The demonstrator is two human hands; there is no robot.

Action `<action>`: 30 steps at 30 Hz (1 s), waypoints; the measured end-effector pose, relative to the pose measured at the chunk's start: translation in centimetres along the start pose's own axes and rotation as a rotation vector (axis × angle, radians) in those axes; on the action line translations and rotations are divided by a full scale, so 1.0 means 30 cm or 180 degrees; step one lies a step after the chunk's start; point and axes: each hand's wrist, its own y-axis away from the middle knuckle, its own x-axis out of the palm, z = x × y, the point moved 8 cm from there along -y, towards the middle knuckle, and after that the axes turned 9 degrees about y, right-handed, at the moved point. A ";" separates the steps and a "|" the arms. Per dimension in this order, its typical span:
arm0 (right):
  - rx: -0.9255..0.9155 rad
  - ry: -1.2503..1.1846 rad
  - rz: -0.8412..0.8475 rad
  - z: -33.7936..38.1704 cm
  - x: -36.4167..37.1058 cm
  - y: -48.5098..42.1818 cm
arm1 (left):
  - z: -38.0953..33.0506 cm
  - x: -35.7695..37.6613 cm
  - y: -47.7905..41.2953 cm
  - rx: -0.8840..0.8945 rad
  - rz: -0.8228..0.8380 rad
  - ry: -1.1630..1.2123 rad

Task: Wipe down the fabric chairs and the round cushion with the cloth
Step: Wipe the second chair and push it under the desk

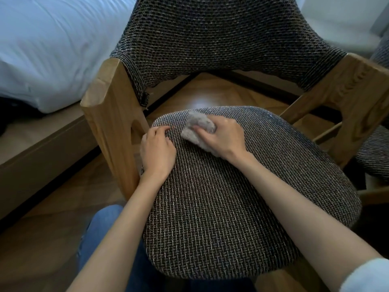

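We saw a wood floor (54, 207). A chair (113, 123) stood on it on wood legs. A bed (42, 144) stood on the floor too, just beside the chair on the left. A white cover (52, 39) lay on the bed. The chair's seat (231, 207) was dark and woven. A grey cloth (197, 127) lay on the seat near its back edge. The right hand (223, 138) gripped the cloth there. The left hand (157, 150) rested on the seat's left edge.

The right hand (221, 138) covers part of the cloth (199, 124); the backrest's (221, 39) top is cropped.
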 end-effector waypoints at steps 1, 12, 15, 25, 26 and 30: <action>0.0046 0.0056 -0.0163 0.009 -0.010 -0.033 | 0.006 -0.002 0.001 -0.0057 -0.0026 -0.0044; -0.0393 0.0950 0.0420 0.115 0.254 -0.174 | 0.014 0.002 0.001 -0.0260 -0.0031 -0.0182; -0.0499 0.0860 0.0272 0.113 0.240 -0.184 | 0.016 0.003 0.005 -0.0234 -0.0022 -0.0232; 0.0463 0.1214 0.0144 -0.295 0.073 -0.192 | 0.008 0.002 0.010 -0.0179 0.0029 -0.0224; 0.0429 0.1042 0.0119 -0.282 0.066 -0.197 | 0.008 0.001 0.009 -0.0177 0.0019 -0.0215; -0.0050 0.0340 -0.0147 -0.051 0.088 -0.234 | 0.011 0.001 0.003 -0.0179 -0.0010 -0.0210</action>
